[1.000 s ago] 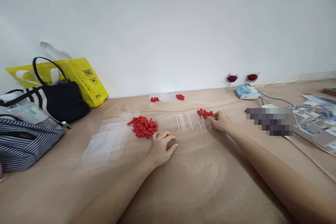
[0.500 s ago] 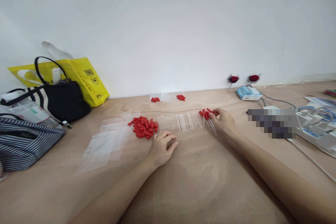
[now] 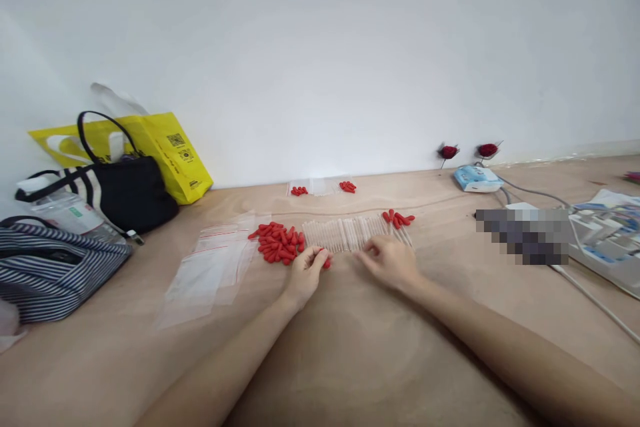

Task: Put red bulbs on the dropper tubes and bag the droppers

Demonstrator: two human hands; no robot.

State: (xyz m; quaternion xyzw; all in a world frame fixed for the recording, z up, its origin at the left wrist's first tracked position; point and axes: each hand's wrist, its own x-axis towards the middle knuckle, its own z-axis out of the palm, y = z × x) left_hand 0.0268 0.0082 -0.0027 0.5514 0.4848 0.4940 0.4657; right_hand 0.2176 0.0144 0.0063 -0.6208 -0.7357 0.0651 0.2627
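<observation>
1. Just in front of the row of clear tubes (image 3: 327,236), the left hand (image 3: 304,275) has its thumb and fingers together on a red bulb (image 3: 327,263), which shows at the fingertips, on the side towards the other hand

2. Right of it, and apart from it, the right hand (image 3: 391,261) is bent palm down at the near ends of the tubes; its fingertips are blurred, so I cannot tell whether they are apart or closed on anything

3. Just beside the left hand, on its far left side, lies the pile of red bulbs (image 3: 276,244)

4. Beyond the right hand lie a few red-topped tubes (image 3: 399,219), fanned at the row's right end; that hand hides part of the row

5. Left of the pile, flat clear bags (image 3: 200,283) overlap on the wooden table (image 3: 350,360)

6. Near the wall, small clear packets (image 3: 320,185) hold more red pieces

7. Well apart, a yellow bag (image 3: 183,170), black handbag (image 3: 135,190) and striped bag (image 3: 65,280) stand left; a blue-and-white pack (image 3: 477,179) lies right
</observation>
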